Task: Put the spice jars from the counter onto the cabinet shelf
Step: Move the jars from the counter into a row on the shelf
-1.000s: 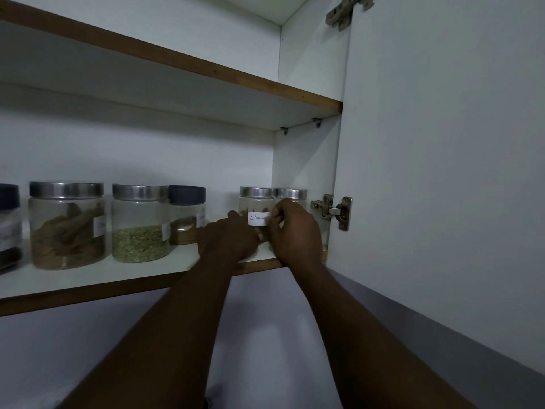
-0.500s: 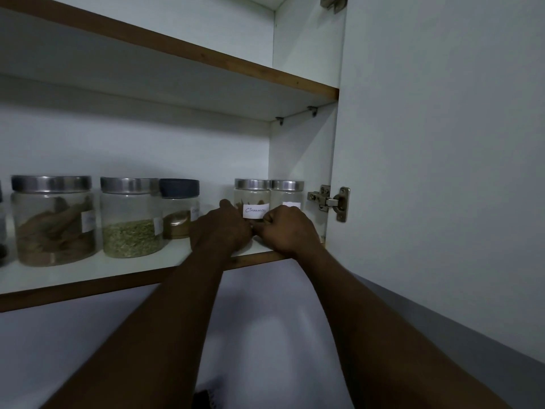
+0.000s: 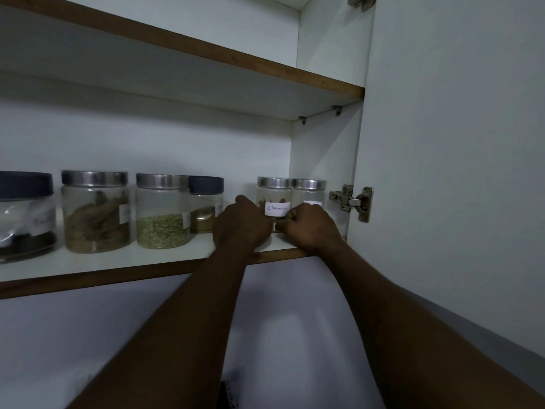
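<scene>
A cinnamon jar with a steel lid and a white handwritten label stands at the right end of the lower cabinet shelf. My left hand wraps round its left side. My right hand is curled against its lower right front, thumb just under the label. Both hands hide the jar's bottom half. A second steel-lidded jar stands touching it on the right, partly behind my right hand. Further left along the shelf stand several more jars, among them a green seed jar and a brown powder jar.
A jar of brown bark pieces and a dark-lidded jar stand at the shelf's left. The upper shelf hangs close above. The open cabinet door and its hinge stand right beside my right hand.
My right hand slid down from the label to the lower part of the cinnamon jar. My left hand stayed on the jar's left side. The jar has not shifted on the shelf.
</scene>
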The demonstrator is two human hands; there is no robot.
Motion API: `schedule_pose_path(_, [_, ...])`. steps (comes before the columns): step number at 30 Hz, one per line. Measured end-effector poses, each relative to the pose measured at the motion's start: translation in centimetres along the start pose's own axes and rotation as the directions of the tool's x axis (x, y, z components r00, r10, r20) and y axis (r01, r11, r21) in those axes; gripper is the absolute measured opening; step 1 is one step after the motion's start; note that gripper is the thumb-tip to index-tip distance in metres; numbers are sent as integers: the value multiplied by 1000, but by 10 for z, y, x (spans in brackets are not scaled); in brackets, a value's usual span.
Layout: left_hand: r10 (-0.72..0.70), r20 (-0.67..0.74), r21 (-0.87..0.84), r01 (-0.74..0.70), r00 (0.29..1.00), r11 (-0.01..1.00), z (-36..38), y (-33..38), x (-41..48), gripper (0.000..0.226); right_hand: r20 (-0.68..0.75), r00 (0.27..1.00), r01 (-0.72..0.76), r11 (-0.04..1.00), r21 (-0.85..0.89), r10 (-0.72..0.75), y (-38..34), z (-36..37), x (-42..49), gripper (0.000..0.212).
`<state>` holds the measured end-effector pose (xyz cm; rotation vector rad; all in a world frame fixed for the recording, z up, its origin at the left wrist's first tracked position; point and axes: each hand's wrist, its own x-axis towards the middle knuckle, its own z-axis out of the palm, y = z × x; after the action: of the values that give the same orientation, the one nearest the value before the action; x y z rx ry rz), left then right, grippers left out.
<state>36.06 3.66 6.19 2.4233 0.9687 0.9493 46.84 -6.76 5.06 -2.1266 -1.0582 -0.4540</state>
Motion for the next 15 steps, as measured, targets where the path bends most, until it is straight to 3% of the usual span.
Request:
schedule_pose_path(5, [54,-39,-36,-55,998,998,-11,-12,-4,28,11,1000,12,1000,22,-12,0,-2,-1,54])
schedule_pose_path(10, [12,-25,-51,-13,1000,999,-40,-50,-4,33,-7,999,40,999,36,-40,6,-2,0,40])
schedule_pose_path(15, [-8,-67,-56,4,998,998,-63,-79,-11,35,-11,998,65,998,0,-65,0,0,-7,48])
